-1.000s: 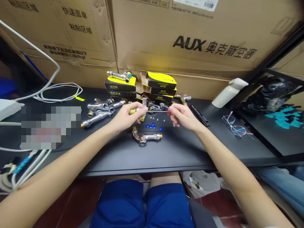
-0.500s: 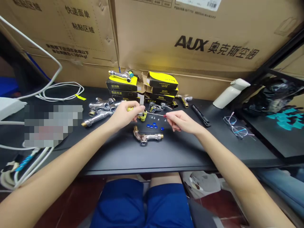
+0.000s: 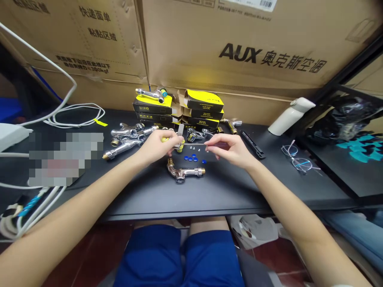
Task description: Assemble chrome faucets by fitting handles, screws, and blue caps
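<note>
Left hand [image 3: 157, 145] is clenched around a small tap part [image 3: 180, 135], held just above the table [image 3: 209, 191], in front of the yellow boxes [image 3: 203, 99]. Only its chrome lever and a bit of yellow and brass clear the fingers; the rest is hidden. Right hand [image 3: 230, 149] pinches a thin screwdriver [image 3: 194, 145], shaft level, tip at the part. Handle mostly buried in the fingers. Tip contact too small to confirm. Below the shaft: tiny screws [image 3: 194, 149], blue caps [image 3: 191, 159], loose tap body [image 3: 184, 173]. Left of table is pixelated.
</note>
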`<state>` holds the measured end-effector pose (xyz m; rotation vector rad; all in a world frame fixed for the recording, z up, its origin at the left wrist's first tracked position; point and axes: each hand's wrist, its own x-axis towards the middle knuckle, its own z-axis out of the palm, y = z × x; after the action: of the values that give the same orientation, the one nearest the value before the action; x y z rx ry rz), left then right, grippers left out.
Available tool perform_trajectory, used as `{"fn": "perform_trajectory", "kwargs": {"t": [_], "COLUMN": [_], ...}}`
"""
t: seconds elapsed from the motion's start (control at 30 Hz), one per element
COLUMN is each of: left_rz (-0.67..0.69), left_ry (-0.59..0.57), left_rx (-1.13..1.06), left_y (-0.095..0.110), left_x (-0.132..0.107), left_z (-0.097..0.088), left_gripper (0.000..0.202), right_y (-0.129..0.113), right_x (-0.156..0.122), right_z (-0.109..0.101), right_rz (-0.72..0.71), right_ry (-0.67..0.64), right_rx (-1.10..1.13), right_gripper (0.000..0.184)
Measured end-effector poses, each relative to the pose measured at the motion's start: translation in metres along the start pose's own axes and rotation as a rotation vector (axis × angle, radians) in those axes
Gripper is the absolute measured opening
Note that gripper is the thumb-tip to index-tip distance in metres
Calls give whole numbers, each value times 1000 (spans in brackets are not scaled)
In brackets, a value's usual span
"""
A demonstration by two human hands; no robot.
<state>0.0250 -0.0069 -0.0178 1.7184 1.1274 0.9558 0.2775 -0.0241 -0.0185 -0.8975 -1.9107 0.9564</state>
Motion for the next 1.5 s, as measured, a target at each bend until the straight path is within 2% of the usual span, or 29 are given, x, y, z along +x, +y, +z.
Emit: {"fn": "perform_trajectory", "kwargs": {"t": [0.1, 0.2, 0.3, 0.47, 0.57, 0.77, 0.9, 1.03, 1.2, 1.3, 1.37, 1.5], "left_rz": [1, -13, -24, -28, -6, -20, -20, 23, 125, 196, 208, 152], "left_ry": [4, -14, -30, -32, -41, -44, -27, -12, 17, 62, 71, 42], "left_rx": [-69, -85, -56, 31, 55, 92, 50, 51, 121, 164, 143, 18], "left_y": [3, 4, 3, 2, 2, 2, 1, 0, 0, 1, 2, 1], "left_x": [-1, 0, 1, 1, 0, 0, 2, 1, -3, -5, -6, -5], "left_z": [-1, -2, -3, -3, -3, -2, -1, -2, -3, -4, -3, -2], "left_gripper": [35, 36, 37, 32, 31, 33, 33, 35, 33, 31, 31, 31], "right_y": [0, 0, -2, -1, -2, -5, -5, -5, -6, -4, -3, -6], "right_x": [-1, -2, -3, -2, -1, -2, -5, -7, -5, -3, -3, -6], "right_z": [-1, -2, -1, 1, 1, 3, 6, 8, 9, 11, 12, 13], "right_rz": [-105, -136, -72, 121, 156, 35, -36, 19, 177, 225, 201, 60], "right_ry": [6, 10, -30, -120, -157, -8, 19, -17, -24, -17, 3, 97], "right_rx": [-33, -94, -108, 2, 34, -2, -67, -88, 49, 78, 62, -17], "right_gripper": [18, 19, 22, 33, 34, 21, 19, 25, 34, 40, 41, 31]}}
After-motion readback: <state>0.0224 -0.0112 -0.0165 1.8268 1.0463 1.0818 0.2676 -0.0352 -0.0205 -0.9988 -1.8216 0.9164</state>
